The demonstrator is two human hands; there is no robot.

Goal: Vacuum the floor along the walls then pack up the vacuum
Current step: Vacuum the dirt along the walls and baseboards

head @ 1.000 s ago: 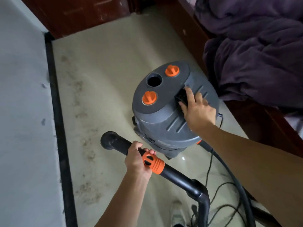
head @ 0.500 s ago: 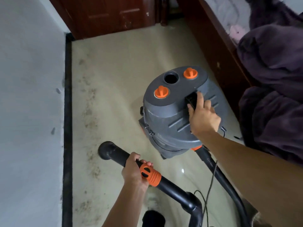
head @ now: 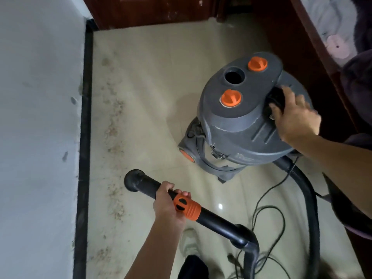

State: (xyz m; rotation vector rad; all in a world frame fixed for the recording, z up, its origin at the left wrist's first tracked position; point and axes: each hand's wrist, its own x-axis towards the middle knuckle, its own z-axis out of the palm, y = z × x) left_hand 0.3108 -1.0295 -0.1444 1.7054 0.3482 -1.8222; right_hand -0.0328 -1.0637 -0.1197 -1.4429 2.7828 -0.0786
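Observation:
A grey canister vacuum (head: pixel 239 121) with two orange knobs and a round port on its lid stands on the pale tiled floor (head: pixel 153 63). My right hand (head: pixel 293 115) lies on the black switch recess at the lid's right side, fingers fairly straight and blurred. My left hand (head: pixel 167 202) grips the black wand (head: pixel 141 183) just ahead of its orange collar (head: pixel 187 206). The wand's open end points toward the wall on the left. A black hose (head: pixel 310 198) curves from the canister's base down to the wand.
A white wall (head: pixel 38 117) with a black skirting strip (head: pixel 84 137) runs along the left, with brownish dirt (head: pixel 112 125) on the floor beside it. A dark wooden door (head: pixel 153 11) closes the far end. A wooden bed frame (head: pixel 314 47) with purple bedding borders the right. A thin cord (head: pixel 267 208) loops on the floor.
The view has shifted so the vacuum sits further right and closer. My right hand stays on the lid's switch area. My left hand keeps its grip on the wand.

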